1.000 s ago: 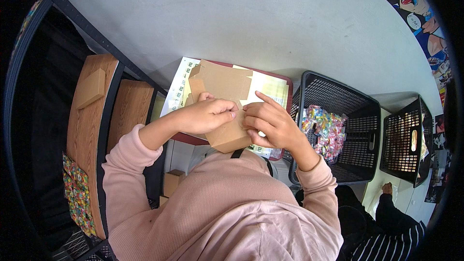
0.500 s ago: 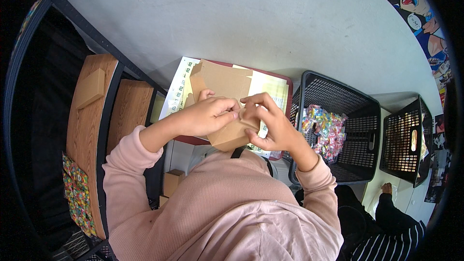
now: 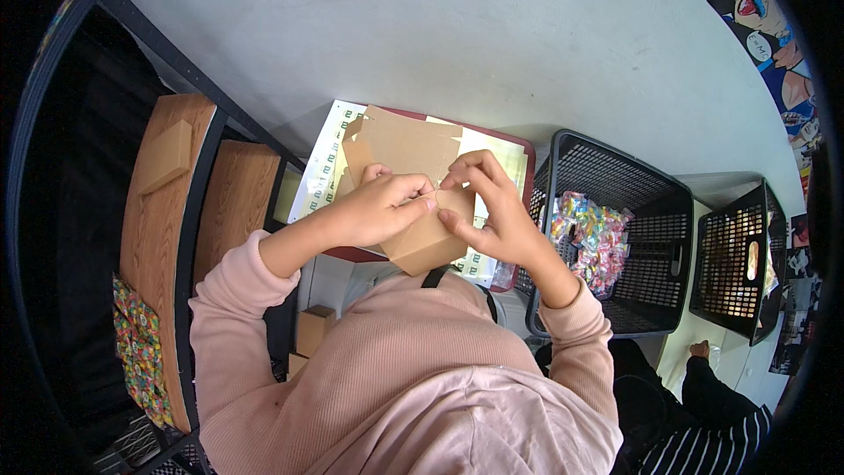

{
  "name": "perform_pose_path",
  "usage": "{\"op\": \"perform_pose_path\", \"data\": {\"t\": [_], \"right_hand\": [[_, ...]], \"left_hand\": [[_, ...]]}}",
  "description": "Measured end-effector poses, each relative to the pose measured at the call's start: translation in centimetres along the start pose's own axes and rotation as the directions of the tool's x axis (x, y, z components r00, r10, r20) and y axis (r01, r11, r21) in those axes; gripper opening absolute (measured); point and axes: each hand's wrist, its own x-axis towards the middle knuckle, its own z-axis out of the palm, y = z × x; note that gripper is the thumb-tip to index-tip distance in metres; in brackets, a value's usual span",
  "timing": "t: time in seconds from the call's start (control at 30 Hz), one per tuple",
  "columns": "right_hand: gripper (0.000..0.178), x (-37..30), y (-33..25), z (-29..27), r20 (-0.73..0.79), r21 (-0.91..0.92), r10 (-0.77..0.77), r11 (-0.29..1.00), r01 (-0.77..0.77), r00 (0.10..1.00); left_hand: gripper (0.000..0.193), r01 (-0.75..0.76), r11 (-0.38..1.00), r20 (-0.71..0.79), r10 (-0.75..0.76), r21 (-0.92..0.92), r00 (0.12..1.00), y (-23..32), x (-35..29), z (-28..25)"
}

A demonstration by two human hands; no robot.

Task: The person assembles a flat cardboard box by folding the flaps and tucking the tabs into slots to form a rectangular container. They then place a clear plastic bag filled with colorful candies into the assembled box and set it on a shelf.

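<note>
A brown cardboard box (image 3: 413, 149), partly unfolded, lies tilted over the table in front of my body. Its wide panel reaches toward the wall, and a folded end points at me. My left hand (image 3: 387, 204) rests across the box, thumb and fingers closed on a cardboard edge near its middle. On the other side, my right hand (image 3: 492, 211) bends its thumb and curled fingers round a flap beside the left fingertips. The fingertips of both hands nearly meet; the exact fold between them is partly hidden.
Under the box is a table with a dark red edge (image 3: 530, 158) and printed sheets. Right of it, a black basket (image 3: 651, 202) holds wrapped candies (image 3: 591, 237); a smaller basket (image 3: 734, 264) stands beyond. Wooden shelves (image 3: 167, 211) rise at left. Another person's striped sleeve (image 3: 712, 440) shows lower right.
My right thumb has moved up along the flap toward the curled fingers, and the hand has turned slightly. My left hand stays nearly in place on the cardboard.
</note>
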Motion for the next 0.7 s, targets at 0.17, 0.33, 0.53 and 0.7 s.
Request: {"op": "perform_pose_path", "data": {"t": [0.17,0.33,0.53,0.7], "right_hand": [[0.023,-0.1,-0.1,-1.0,0.023,-0.168,-0.192,0.967,0.193,0.981],[0.019,-0.8,1.3,-0.1,-0.050,-0.118,-0.357,0.929,0.350,0.933],[0.013,-1.2,1.8,0.1,-0.013,-0.033,-0.322,0.947,0.321,0.947],[0.015,-1.2,1.8,0.5,0.035,0.011,-0.321,0.947,0.321,0.947]], "left_hand": [[0.023,0.023,1.000,-0.011,-0.023,-0.008,1.000,-0.1,0.0,0.1],[0.026,0.097,0.995,0.060,-0.098,0.007,0.993,0.4,-0.1,-0.1],[0.026,0.107,0.994,0.064,-0.107,0.005,0.992,0.3,0.0,0.0],[0.026,0.080,0.996,0.070,-0.082,0.027,0.994,0.1,0.2,0.2]]}}
